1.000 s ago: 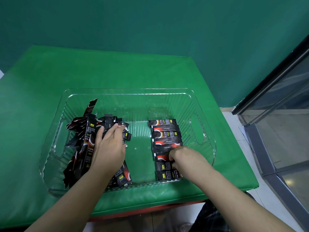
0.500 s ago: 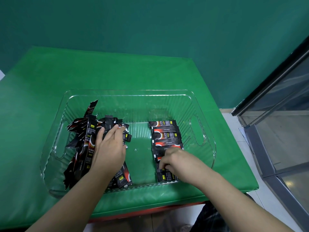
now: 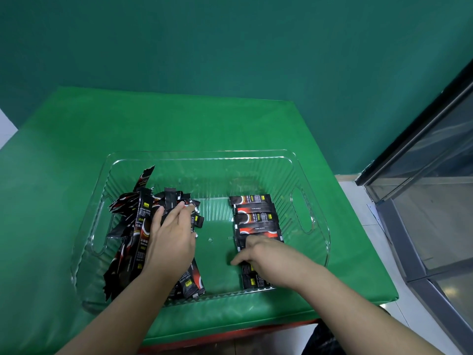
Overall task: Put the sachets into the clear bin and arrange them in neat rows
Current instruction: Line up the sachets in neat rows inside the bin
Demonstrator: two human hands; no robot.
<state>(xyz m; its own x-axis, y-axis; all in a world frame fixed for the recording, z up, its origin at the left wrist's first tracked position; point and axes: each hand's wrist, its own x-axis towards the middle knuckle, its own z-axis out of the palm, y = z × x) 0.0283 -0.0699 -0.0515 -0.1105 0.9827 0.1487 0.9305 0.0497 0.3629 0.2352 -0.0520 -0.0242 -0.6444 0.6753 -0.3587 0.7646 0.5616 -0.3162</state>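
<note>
The green surface [image 3: 76,155] carries your clear bin [image 3: 204,155] at mid-frame. Inside at left lies a loose heap of sachets [image 3: 135,226]; your left hand [image 3: 171,237] rests on it, fingers relaxed and spread. At right your right hand [image 3: 258,252], fingers curled, pinches one sachet in the neat row [image 3: 253,213]. These instant-coffee sticks look light, thin and slippery; take each by its edges, mid-length.
</note>
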